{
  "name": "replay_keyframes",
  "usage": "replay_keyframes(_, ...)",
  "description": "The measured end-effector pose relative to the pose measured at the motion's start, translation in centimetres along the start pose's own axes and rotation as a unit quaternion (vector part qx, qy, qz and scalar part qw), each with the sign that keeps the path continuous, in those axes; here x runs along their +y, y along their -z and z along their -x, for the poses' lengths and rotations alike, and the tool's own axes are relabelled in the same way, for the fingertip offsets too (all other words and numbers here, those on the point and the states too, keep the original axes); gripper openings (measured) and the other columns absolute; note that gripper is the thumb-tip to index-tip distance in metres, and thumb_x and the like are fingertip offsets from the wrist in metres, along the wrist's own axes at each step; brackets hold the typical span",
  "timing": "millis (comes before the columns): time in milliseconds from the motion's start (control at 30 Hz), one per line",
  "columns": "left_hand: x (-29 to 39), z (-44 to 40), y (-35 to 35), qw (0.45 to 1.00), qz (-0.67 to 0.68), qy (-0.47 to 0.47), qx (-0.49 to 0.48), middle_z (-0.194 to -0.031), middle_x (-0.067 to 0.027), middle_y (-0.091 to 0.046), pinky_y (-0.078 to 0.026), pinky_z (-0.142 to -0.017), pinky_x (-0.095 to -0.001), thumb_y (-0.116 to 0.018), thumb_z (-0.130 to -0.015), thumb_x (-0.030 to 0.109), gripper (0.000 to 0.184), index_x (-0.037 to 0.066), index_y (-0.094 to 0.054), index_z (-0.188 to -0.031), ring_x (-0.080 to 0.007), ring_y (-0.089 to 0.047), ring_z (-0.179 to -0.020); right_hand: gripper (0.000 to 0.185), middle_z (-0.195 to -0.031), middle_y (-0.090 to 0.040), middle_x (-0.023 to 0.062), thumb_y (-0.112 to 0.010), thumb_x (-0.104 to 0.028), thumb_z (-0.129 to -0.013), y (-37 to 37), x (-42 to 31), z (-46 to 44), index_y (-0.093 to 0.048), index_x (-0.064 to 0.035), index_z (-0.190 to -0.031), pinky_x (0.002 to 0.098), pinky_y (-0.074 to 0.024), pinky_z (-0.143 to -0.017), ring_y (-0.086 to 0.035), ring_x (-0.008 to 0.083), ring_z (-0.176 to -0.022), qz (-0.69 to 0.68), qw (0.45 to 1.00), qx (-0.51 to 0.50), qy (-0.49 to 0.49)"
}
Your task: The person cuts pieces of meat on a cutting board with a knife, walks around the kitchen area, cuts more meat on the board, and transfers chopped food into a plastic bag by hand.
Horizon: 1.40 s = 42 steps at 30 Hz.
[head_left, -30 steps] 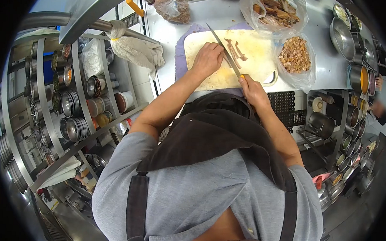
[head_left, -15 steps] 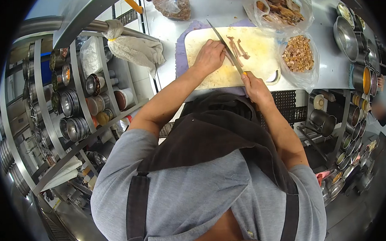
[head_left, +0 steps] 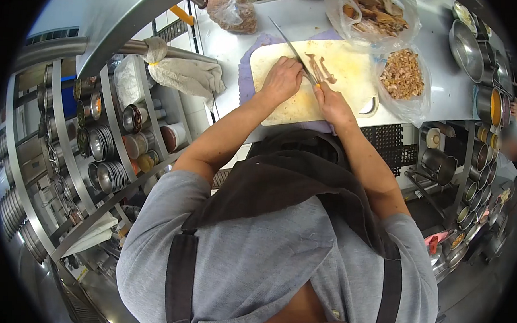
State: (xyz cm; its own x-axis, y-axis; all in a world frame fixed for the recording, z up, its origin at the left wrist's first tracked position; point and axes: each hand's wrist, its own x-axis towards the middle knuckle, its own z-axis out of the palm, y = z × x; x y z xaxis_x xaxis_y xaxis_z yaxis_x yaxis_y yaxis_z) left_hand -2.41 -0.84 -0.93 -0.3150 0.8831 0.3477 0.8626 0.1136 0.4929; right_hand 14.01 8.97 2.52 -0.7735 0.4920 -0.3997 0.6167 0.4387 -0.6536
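Observation:
My right hand (head_left: pixel 334 107) is closed round the orange-marked handle of a long kitchen knife (head_left: pixel 287 38). The blade slants up and left across a pale cutting board (head_left: pixel 300 109). My left hand (head_left: pixel 282 80) lies left of the blade, its fingers curled and pressed down on what looks like a strip of meat, mostly hidden by the fingers and the knife. To the right of the blade, several thin brownish meat strips (head_left: pixel 320 68) lie loose on the board. A purple cloth (head_left: pixel 247 78) shows from under the board.
Right of the board sits a plastic bag of chopped meat (head_left: pixel 402 72); behind it is a bag of larger brown pieces (head_left: pixel 380 17). Another filled bag (head_left: pixel 232 11) stands at the back left. Metal bowls (head_left: pixel 466 50) line the right. A towel (head_left: pixel 184 73) hangs on the left rail.
My right hand and the knife have shifted up and left, with the handle now closer to my left hand. My left hand stays nearly in place. The whole view has tilted slightly.

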Motion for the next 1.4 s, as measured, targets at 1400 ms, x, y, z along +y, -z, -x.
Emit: replay_keyframes(1400,1.7,-4.5,-1.2,0.944,-0.109,-0.121,-0.286,-0.136,-0.0103,-0.051,-0.018,-0.113,-0.0602,-0.051,-0.087,0.013,0.036,0.017,-0.061,-0.121,-0.0276,-0.040,-0.133,0.049,-0.087,-0.060,0.0260,-0.035,-0.042,-0.101,-0.5,8.1,10.1,-0.058,-0.0002,-0.108,0.0481,-0.0456,-0.070,-0.056,0.0384,-0.078,-0.081,0.984,0.119,-0.105)
